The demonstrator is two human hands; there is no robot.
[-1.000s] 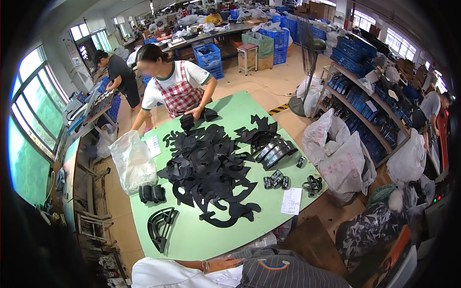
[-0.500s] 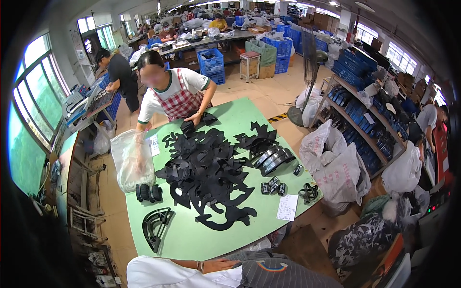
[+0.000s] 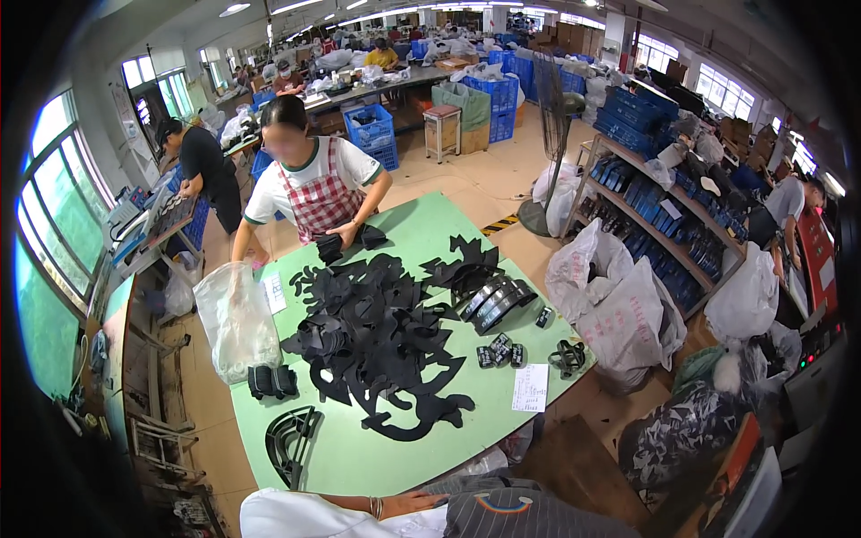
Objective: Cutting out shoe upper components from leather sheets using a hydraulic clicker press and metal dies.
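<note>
A forearm with a bracelet is lying along the near edge of the green desk (image 3: pixel 359 457), its hand (image 3: pixel 421 504) resting against a striped grey garment (image 3: pixel 529 516); how its grip is set cannot be told, nor which hand it is. The other hand is not showing. Nearest on the desk, black cut pieces (image 3: pixel 377 332) are lying heaped at the centre, with a paper slip (image 3: pixel 530 387) just right of them. Across the desk, a person in a checked apron (image 3: pixel 318 202) is handling black pieces at the far edge.

1. Bare green tabletop (image 3: pixel 359 457) lay open along the near edge.
2. A heap of black cut fabric pieces (image 3: pixel 377 341) blocked the centre.
3. A clear plastic bag (image 3: pixel 235 323) blocked the left edge; white sacks (image 3: pixel 619 305) crowded the right side.
</note>
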